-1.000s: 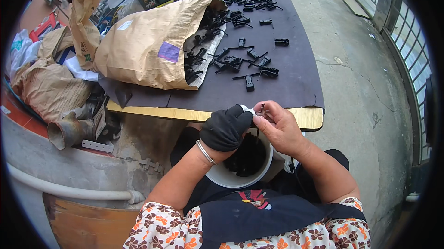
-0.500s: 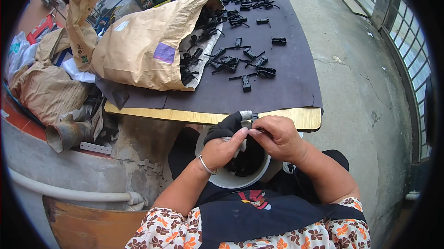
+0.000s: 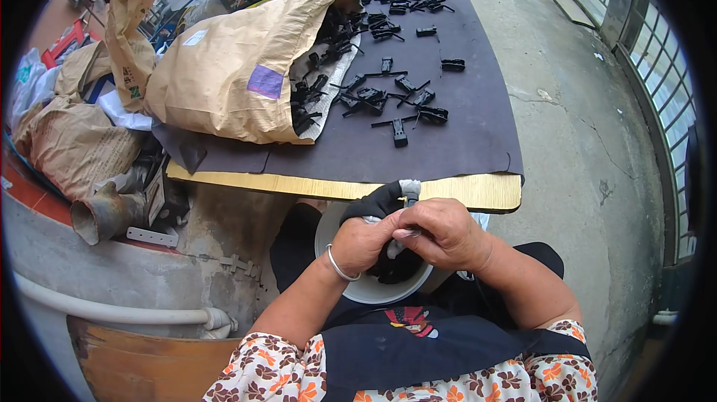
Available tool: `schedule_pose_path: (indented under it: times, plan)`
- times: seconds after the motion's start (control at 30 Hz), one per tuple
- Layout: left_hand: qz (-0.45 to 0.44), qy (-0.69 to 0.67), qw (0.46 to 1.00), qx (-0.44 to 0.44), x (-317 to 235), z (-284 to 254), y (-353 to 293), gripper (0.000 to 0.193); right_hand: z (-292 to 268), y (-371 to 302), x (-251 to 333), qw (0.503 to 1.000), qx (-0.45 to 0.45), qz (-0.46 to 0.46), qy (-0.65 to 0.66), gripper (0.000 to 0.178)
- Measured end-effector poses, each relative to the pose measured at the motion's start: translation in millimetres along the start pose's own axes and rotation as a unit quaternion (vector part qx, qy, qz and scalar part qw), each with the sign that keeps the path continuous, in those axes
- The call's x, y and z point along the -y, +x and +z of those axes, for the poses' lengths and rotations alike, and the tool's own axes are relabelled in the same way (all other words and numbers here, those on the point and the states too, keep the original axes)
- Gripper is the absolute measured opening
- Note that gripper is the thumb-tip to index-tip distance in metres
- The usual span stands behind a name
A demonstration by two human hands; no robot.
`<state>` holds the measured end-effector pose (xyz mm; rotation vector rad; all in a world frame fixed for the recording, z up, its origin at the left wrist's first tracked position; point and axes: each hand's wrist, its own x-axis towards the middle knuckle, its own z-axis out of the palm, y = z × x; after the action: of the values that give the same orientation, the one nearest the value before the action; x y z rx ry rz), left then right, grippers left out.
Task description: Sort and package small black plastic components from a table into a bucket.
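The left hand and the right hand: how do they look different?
The left hand wears a partial black glove with pale fingertips; the right hand is bare. A silvery bangle circles the left hand's wrist, while the right hand's wrist shows none. Both have bent fingers and meet above the bucket.

1. Left hand [image 3: 366, 232], part-gloved: closed in a grip, its covered fingers curled at the far side, its bare thumb extended toward the right hand [image 3: 450, 234].
2. Right hand: fingers bent inward, thumb and forefinger drawn into a pinch beside the left thumb.
3. Left forearm [image 3: 302, 301]: slants inward from below its hand.
4. Right forearm [image 3: 526, 271]: angled inward from the right, below its hand, mirroring the left.
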<state>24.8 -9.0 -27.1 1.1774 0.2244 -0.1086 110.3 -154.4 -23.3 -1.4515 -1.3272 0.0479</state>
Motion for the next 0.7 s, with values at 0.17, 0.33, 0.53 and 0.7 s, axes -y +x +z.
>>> schedule_pose_path:
  times: [0.17,0.33,0.53,0.7]
  plan:
    - [0.049,0.124,0.988,-0.080,0.7,3.4,-0.9,0.035,1.0,-1.7,-1.4,0.999,-0.039,0.026,-0.008,0.016]
    - [0.094,0.171,0.980,-0.028,-7.4,6.4,-13.1,0.033,0.9,-0.6,7.7,0.967,-0.070,0.213,0.122,0.022]
    - [0.175,0.270,0.947,-0.002,-16.3,12.9,-15.3,0.037,1.4,-1.2,4.8,0.927,-0.074,0.262,0.256,0.023]
    - [0.164,0.243,0.956,-0.009,-8.9,9.5,-11.8,0.037,1.2,-0.5,3.1,0.921,-0.055,0.285,0.261,0.023]
